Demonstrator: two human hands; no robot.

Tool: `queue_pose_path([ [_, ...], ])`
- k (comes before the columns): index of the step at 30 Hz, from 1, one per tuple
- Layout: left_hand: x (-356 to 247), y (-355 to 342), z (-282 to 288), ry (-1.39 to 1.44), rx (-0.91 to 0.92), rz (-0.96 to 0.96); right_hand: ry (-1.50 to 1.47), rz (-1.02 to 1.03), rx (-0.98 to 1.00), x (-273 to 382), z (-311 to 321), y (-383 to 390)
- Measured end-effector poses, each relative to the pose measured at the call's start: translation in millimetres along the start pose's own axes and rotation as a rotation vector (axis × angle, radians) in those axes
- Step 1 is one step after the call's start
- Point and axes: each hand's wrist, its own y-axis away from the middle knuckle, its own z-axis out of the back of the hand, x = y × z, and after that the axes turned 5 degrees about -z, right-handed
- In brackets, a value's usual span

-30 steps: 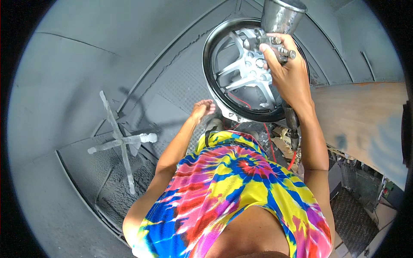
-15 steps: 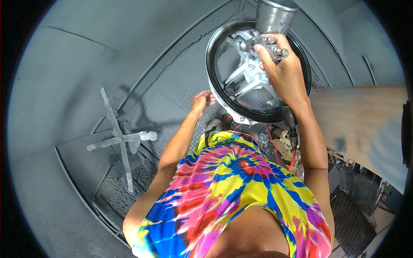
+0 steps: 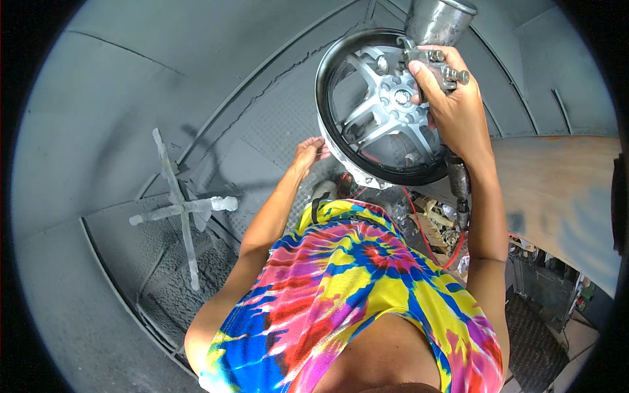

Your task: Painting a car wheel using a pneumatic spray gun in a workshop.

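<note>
Spray gun in right hand, in front of the upper right part of the wheel. Right fingers clamped round gun body, thumb on near side. Metal cup at gun's far end, by the top edge of the view. Can't tell gap between gun and wheel. Silver spokes and hub inside a black rim, face toward camera. Left hand at wheel's lower left edge, fingers half-curled and close together; can't tell if pinching or touching the white sheet behind the rim. Dark hose fitting beside right forearm, red hose below it. Crumpled paper under wheel. Further out: pale cross-shaped stand to the left, brownish board with grey-blue patches to the right.
</note>
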Motion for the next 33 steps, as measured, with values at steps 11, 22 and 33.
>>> queue_pose_path([
  [11,7,5,2,0.016,0.026,-0.005,-0.088,-0.001,0.193,14,2,22],
  [22,45,37,-11,0.063,0.152,0.050,-0.033,0.067,-0.065,4,4,2],
  [33,52,65,-33,-0.231,0.338,0.270,-0.078,-0.101,0.235,7,18,55],
])
